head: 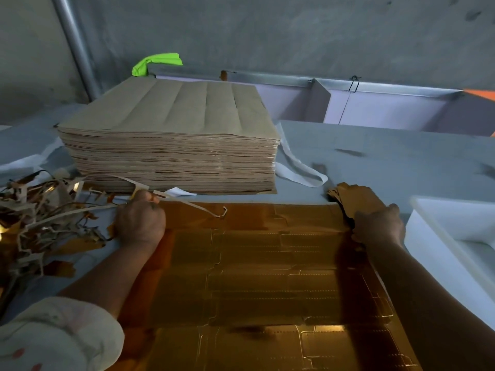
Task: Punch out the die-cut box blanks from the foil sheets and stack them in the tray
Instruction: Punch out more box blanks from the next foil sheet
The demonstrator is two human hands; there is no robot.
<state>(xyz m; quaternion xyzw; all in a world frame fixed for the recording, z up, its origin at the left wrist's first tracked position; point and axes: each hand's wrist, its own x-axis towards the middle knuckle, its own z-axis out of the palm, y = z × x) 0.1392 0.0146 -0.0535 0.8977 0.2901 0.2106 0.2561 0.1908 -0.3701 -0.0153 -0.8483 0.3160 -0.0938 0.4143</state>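
Observation:
A gold foil sheet point(254, 277) with die-cut box outlines lies flat in front of me. My left hand point(140, 223) is at its far left corner and grips a thin waste strip point(187, 203) that curls across the sheet's far edge. My right hand point(379, 223) is at the far right corner and holds a small bundle of brown punched blanks point(353, 195). A tall stack of sheets point(171, 135), brown side up, stands behind. The white tray point(439, 236) sits at the right.
A heap of torn foil scrap point(40, 218) lies at the left on the grey table point(388, 156). White straps point(297, 167) trail from under the stack. Metal-edged bins point(375, 108) and green tape point(158, 62) are at the back by the wall.

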